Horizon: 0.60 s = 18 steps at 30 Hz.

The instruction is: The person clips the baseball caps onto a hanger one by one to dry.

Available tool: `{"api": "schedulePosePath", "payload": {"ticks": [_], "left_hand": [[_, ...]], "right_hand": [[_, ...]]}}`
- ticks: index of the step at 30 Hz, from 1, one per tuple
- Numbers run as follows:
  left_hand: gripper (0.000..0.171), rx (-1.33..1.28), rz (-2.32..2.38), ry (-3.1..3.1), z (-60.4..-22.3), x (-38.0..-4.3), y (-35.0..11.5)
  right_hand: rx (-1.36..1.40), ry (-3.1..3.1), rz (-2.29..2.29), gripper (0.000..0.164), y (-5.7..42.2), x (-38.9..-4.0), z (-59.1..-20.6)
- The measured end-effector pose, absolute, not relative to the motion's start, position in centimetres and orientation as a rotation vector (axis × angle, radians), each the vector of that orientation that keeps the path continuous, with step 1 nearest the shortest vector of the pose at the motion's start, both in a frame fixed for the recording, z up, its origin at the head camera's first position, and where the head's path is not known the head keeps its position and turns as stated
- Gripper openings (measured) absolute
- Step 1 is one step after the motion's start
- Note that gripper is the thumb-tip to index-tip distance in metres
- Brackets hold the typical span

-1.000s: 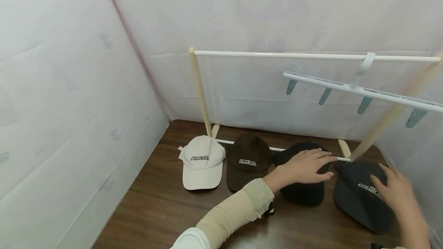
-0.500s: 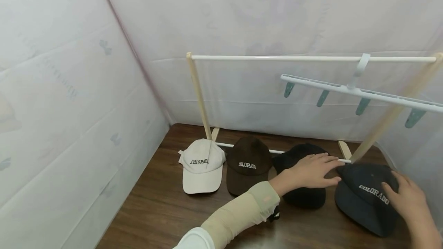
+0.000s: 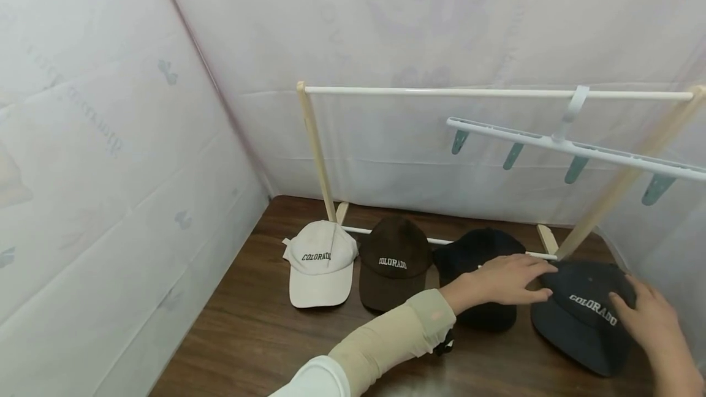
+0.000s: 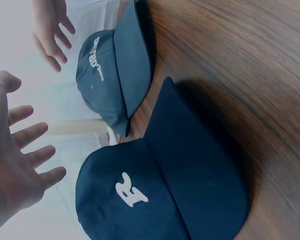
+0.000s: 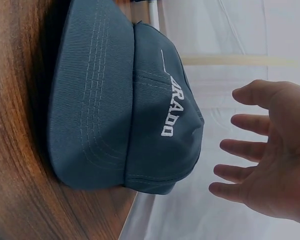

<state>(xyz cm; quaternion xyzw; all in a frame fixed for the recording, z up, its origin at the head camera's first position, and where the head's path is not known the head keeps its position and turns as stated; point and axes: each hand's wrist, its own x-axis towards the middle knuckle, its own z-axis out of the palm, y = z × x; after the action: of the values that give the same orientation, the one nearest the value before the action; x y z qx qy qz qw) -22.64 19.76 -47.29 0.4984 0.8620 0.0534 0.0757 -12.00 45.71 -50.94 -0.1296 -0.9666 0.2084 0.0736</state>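
My right hand [image 3: 653, 320] hovers just beside the crown of a dark blue-grey cap [image 3: 584, 317] lettered COLORADO. In the right wrist view the fingers of that hand [image 5: 270, 150] are spread and apart from the cap [image 5: 160, 115]. My left hand [image 3: 510, 280] reaches over a navy cap [image 3: 480, 247], its fingers extended toward the blue-grey one. The left wrist view shows this hand [image 4: 20, 155] holding nothing, above the navy cap [image 4: 135, 195] with a white R. From the head, the forearm and hand hide part of the navy cap.
A white cap [image 3: 322, 262] and a brown cap [image 3: 394, 262] lie to the left on the wooden table [image 3: 248, 323]. Behind stands a rack with a white bar [image 3: 441, 91] and wooden posts. A white hanger [image 3: 557, 143] with green clips hangs on its right side.
My left hand has shifted right, from over the navy cap toward the blue-grey cap. The right hand has drawn slightly right, off the lettering. The caps stay in place.
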Motion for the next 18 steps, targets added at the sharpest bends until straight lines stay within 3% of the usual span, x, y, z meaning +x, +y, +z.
{"api": "schedulePosePath", "payload": {"ticks": [18], "left_hand": [[0.053,1.293,0.417,2.568,-48.9,-23.0,21.3]], "right_hand": [[-0.453,-2.977,0.738,0.069,46.2,-13.5,-52.1]]}}
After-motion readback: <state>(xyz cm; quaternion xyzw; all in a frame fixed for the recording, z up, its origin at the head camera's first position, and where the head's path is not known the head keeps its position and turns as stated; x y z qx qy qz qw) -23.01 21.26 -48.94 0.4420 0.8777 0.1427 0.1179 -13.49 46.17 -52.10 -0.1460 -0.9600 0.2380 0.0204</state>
